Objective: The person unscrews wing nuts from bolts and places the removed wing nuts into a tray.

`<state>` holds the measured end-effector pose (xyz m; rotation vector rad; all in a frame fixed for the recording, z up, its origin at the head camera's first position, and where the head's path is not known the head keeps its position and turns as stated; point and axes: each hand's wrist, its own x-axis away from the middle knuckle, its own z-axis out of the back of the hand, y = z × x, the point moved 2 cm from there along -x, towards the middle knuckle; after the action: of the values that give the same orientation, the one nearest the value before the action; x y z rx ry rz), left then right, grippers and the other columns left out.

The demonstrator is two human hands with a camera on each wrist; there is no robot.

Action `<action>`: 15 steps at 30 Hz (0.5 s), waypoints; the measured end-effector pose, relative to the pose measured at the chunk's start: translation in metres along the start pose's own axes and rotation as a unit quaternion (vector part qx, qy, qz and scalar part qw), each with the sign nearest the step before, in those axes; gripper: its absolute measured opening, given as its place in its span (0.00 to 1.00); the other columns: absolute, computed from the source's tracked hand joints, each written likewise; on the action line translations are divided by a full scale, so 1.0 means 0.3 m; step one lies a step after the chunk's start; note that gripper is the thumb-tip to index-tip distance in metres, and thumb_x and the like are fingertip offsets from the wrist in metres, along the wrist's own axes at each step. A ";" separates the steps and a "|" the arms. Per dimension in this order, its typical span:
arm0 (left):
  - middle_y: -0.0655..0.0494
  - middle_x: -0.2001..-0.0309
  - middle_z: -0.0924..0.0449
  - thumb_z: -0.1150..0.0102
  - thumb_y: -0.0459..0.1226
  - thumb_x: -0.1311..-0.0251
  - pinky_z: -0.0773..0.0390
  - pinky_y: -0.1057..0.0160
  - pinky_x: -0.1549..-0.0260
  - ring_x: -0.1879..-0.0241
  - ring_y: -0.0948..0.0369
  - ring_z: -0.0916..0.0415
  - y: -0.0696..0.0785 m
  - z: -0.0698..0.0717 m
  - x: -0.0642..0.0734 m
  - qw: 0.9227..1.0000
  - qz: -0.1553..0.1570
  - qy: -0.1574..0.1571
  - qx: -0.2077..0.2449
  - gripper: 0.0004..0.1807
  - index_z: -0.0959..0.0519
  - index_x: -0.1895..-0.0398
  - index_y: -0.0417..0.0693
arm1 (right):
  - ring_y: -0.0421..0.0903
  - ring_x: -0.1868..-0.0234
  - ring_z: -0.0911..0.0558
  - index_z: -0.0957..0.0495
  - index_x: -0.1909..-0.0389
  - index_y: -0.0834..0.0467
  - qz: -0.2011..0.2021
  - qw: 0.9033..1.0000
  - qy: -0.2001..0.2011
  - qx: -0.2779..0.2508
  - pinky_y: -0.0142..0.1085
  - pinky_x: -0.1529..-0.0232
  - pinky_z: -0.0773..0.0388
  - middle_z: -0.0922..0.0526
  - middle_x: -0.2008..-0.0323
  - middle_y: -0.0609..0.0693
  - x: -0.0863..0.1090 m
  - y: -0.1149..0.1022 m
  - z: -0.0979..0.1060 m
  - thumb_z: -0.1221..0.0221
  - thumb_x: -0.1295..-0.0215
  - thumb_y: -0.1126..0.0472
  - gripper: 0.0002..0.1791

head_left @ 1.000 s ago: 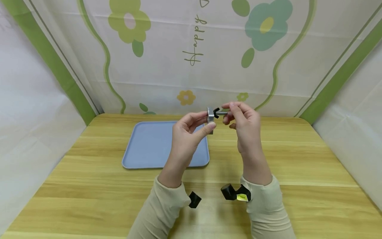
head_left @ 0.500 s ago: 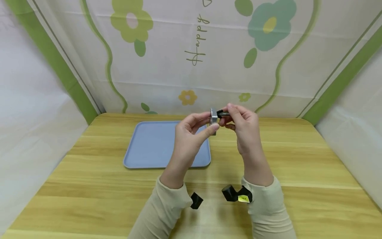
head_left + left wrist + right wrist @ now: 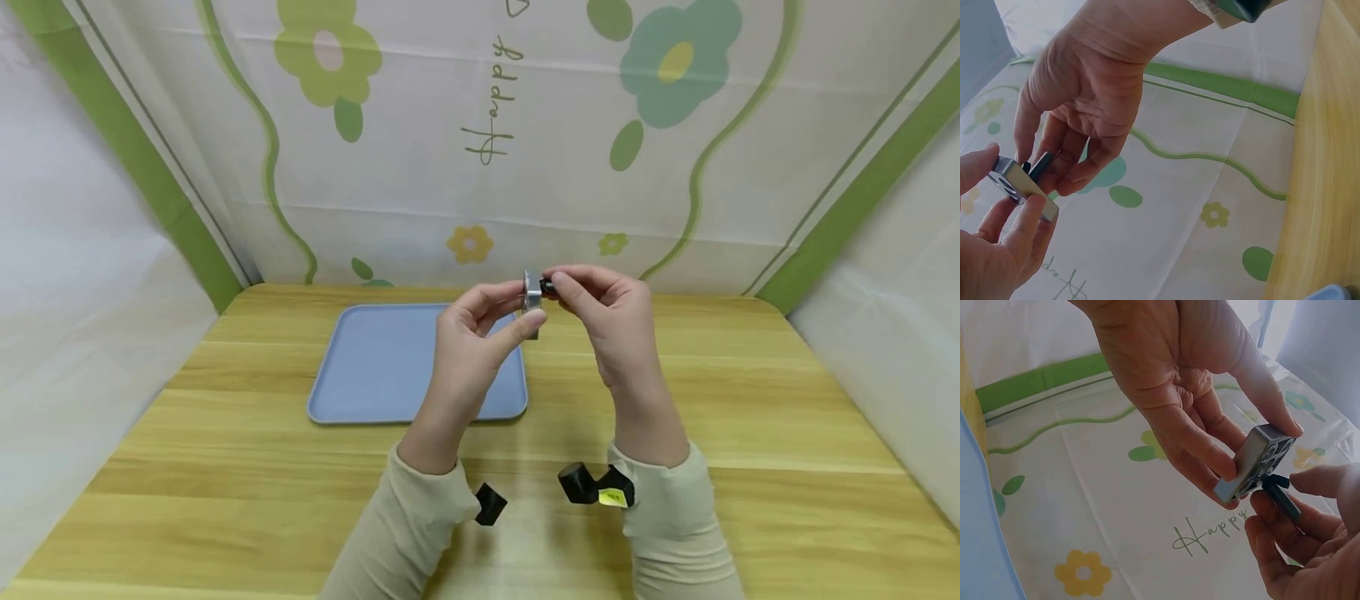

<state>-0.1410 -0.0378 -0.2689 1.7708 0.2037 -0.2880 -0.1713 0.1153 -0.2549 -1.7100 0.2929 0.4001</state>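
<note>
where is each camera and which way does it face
Head: worn there, forward and down over table; left hand, right hand, sleeves.
Left wrist: worn there, towards metal block; left hand low, right hand and cuff above.
Right wrist: worn there, towards block; right hand low, left hand above.
Wrist views share block and hands.

The metal block (image 3: 1247, 461) is silver-grey with darker hollows patterning one face, the wing nut (image 3: 1277, 480) black, the threaded bolt (image 3: 1286, 505) dark and finely ridged. Both sleeves (image 3: 675, 521) are plain beige; a yellow label (image 3: 611, 497) marks the black right-wrist camera (image 3: 577, 483). The tray (image 3: 378, 367) is pale blue, the table (image 3: 225, 467) honey-yellow with streaked wood grain. The white cloth backdrop (image 3: 420, 183) carries a yellow-green flower (image 3: 327, 52) centred in pink, a teal flower (image 3: 677, 62) centred in yellow, and green wavy lines (image 3: 695, 196) and lettering (image 3: 497, 110)
</note>
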 end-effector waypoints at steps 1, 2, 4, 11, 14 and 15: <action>0.48 0.48 0.18 0.32 0.28 0.42 0.16 0.62 0.50 0.45 0.58 0.20 -0.001 0.002 0.000 1.000 0.001 0.002 0.000 0.18 0.20 0.48 0.38 | 0.38 0.64 0.16 0.12 0.67 0.53 0.005 1.000 -0.004 0.005 0.29 0.56 0.18 0.12 0.68 0.41 0.001 0.000 -0.001 0.38 0.34 0.71 0.11; 0.48 0.48 0.18 0.32 0.28 0.41 0.16 0.62 0.50 0.45 0.58 0.20 -0.001 0.004 0.000 1.000 0.001 0.003 0.000 0.17 0.20 0.48 0.38 | 0.39 0.62 0.17 0.12 0.65 0.55 0.010 1.000 -0.009 0.011 0.29 0.55 0.18 0.12 0.67 0.41 0.001 0.000 -0.002 0.38 0.35 0.72 0.09; 0.49 0.48 0.18 0.32 0.28 0.41 0.16 0.62 0.50 0.45 0.58 0.20 0.000 0.008 -0.001 1.000 0.003 0.005 -0.002 0.17 0.20 0.48 0.38 | 0.41 0.57 0.18 0.13 0.59 0.62 0.019 0.999 -0.018 0.028 0.29 0.53 0.18 0.12 0.64 0.41 0.002 0.000 -0.006 0.37 0.37 0.73 0.08; 0.49 0.50 0.18 0.32 0.28 0.41 0.17 0.61 0.50 0.45 0.59 0.20 0.003 0.014 -0.002 1.000 0.005 0.008 0.001 0.18 0.20 0.47 0.39 | 0.44 0.53 0.20 0.21 0.50 0.75 0.047 0.996 -0.044 0.062 0.30 0.51 0.17 0.14 0.59 0.40 0.006 -0.009 -0.018 0.39 0.38 0.77 0.15; 0.49 0.49 0.18 0.32 0.28 0.41 0.16 0.62 0.50 0.45 0.58 0.20 0.003 0.013 -0.003 1.000 0.004 0.007 0.002 0.18 0.20 0.47 0.38 | 0.44 0.54 0.19 0.19 0.52 0.72 0.059 0.995 -0.043 0.068 0.31 0.51 0.17 0.14 0.59 0.42 0.006 -0.010 -0.019 0.40 0.38 0.78 0.13; 0.49 0.49 0.18 0.32 0.28 0.41 0.16 0.62 0.50 0.45 0.58 0.20 0.003 0.012 -0.003 1.000 0.004 0.007 0.002 0.18 0.20 0.47 0.38 | 0.44 0.54 0.19 0.18 0.53 0.70 0.062 0.995 -0.042 0.071 0.31 0.51 0.17 0.15 0.59 0.44 0.007 -0.010 -0.020 0.40 0.38 0.79 0.13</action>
<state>-0.1419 -0.0416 -0.2686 1.7784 0.2072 -0.2703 -0.1677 0.1100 -0.2522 -1.5371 0.3584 0.5298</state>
